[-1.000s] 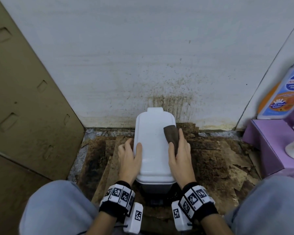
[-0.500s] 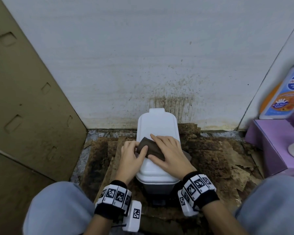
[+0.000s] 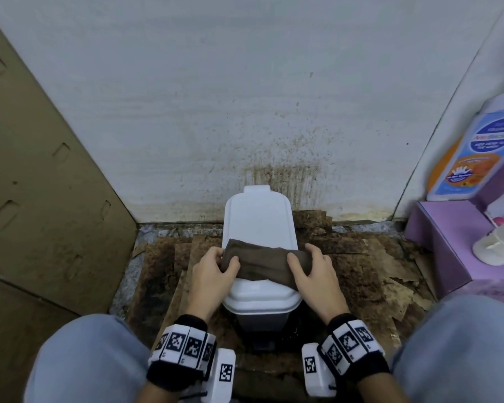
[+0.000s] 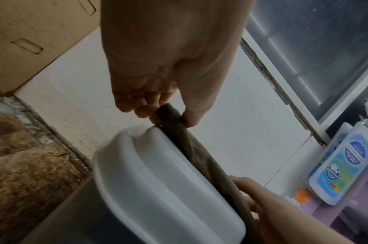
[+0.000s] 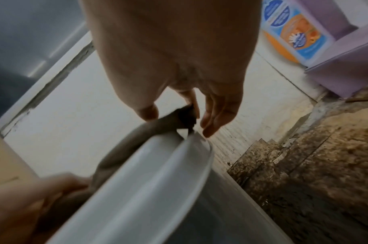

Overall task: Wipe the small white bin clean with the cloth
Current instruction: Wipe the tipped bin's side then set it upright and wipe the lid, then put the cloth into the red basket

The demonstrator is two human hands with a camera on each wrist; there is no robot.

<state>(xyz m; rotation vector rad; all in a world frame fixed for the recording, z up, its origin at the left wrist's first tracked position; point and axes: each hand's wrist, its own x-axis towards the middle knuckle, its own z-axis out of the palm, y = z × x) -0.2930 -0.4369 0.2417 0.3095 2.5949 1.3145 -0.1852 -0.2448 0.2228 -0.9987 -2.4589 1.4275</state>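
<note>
The small white bin (image 3: 259, 219) stands on the floor against the wall, lid down, between my knees. A brown cloth (image 3: 264, 264) lies stretched across the lid from side to side. My left hand (image 3: 216, 264) pinches the cloth's left end at the lid's edge; the left wrist view shows the cloth (image 4: 174, 125) caught between thumb and fingers beside the bin lid (image 4: 158, 173). My right hand (image 3: 309, 264) pinches the right end, and in the right wrist view the cloth (image 5: 158, 127) is held over the lid's rim (image 5: 179, 165).
Stained, peeling brown floor covering (image 3: 361, 271) surrounds the bin. A cardboard panel (image 3: 41, 184) leans at the left. At the right a purple box (image 3: 442, 242) carries a cleaner bottle (image 3: 472, 152) and a white object (image 3: 498, 245). The wall (image 3: 245, 97) behind is spattered.
The cloth went from folded under my right hand at the lid's right side to spread across the lid. My left hand took its left end and the hands drew apart.
</note>
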